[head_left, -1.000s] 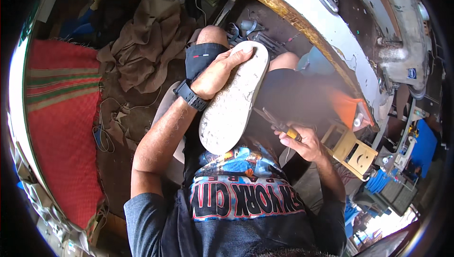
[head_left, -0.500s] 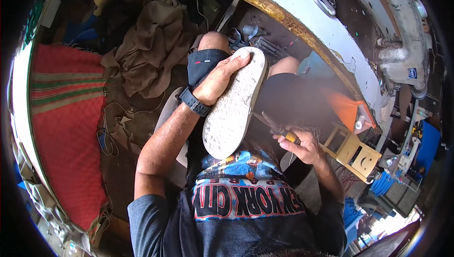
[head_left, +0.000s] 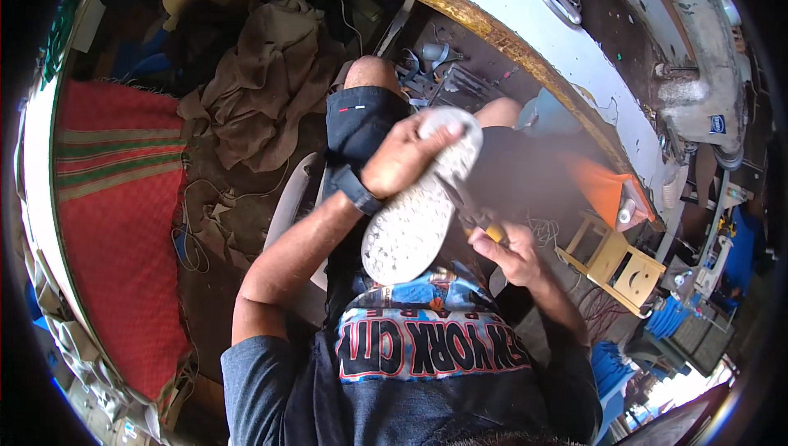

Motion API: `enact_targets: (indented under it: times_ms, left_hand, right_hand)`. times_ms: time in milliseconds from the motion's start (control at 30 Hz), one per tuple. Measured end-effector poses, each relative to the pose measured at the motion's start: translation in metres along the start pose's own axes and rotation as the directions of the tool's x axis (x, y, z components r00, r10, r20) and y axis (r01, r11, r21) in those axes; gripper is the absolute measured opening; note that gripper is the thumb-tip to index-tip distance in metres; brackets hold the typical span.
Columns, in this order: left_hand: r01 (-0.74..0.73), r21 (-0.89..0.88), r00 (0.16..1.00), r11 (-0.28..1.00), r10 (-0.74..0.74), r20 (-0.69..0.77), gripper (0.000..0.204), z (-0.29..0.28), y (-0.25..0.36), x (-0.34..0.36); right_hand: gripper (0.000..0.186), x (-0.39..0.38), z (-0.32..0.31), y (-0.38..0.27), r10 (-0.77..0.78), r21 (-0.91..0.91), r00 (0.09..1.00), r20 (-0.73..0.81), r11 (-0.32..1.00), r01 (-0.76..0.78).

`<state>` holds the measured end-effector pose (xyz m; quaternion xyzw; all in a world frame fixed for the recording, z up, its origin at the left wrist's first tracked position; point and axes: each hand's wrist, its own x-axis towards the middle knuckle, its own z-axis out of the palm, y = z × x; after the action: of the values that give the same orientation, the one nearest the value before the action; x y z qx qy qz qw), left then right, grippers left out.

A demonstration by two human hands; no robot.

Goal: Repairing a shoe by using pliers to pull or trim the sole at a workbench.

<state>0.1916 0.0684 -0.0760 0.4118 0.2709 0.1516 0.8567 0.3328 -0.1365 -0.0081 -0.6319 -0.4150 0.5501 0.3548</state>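
Note:
A pale shoe sole [head_left: 414,208] with a studded tread is held upright over my lap. My left hand [head_left: 402,155], with a black watch on the wrist, grips its upper edge, fingers wrapped over the toe end. My right hand [head_left: 509,251] is closed around a tool with a yellow handle [head_left: 491,233]; the dark blade lies against the sole's right edge. I sit with bare knees and dark shorts [head_left: 361,122].
A red striped mat [head_left: 115,224] lies at the left, with brown cloth [head_left: 263,93] heaped beside it. A white table with a yellow rim [head_left: 492,23] curves at the upper right. A small wooden stand [head_left: 616,257] and an orange object [head_left: 603,187] sit at the right.
The sole has tilted and shifted slightly lower and nearer to me. My right hand and the tool have moved up against its right edge.

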Motion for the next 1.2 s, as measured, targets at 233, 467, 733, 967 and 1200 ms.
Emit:
enact_targets:
  times_ms: [233, 467, 733, 967, 1200]
  left_hand:
    - [0.084, -0.145, 0.996, 0.986, -0.09, -0.03, 0.038, -0.024, 0.019, -0.004]
    - [-0.24, 0.122, 0.932, 0.963, 0.264, -0.247, 0.047, -0.027, 0.034, -0.001]
    - [-0.345, 0.14, 0.896, 0.928, 0.37, -0.244, 0.052, -0.016, 0.03, -0.004]
    - [-0.363, 0.213, 0.877, 0.907, 0.41, -0.249, 0.051, -0.007, 0.03, -0.007]
    - [-0.363, 0.327, 0.848, 0.872, 0.455, -0.271, 0.049, -0.01, 0.025, -0.005]
  right_hand:
    - [0.018, 0.003, 0.007, 0.004, -0.01, 0.158, 0.947, -0.321, 0.985, 0.064]
    - [0.03, 0.006, -0.003, -0.023, -0.238, -0.614, 0.943, -0.231, 0.788, 0.048]
    - [0.026, 0.001, -0.015, -0.043, -0.22, -0.832, 0.963, -0.156, 0.555, -0.008]
    - [0.027, 0.002, -0.006, -0.045, -0.202, -0.934, 0.97, -0.138, 0.351, -0.06]
    - [0.029, 0.002, -0.001, -0.047, -0.207, -0.956, 0.968, -0.14, 0.284, -0.077]
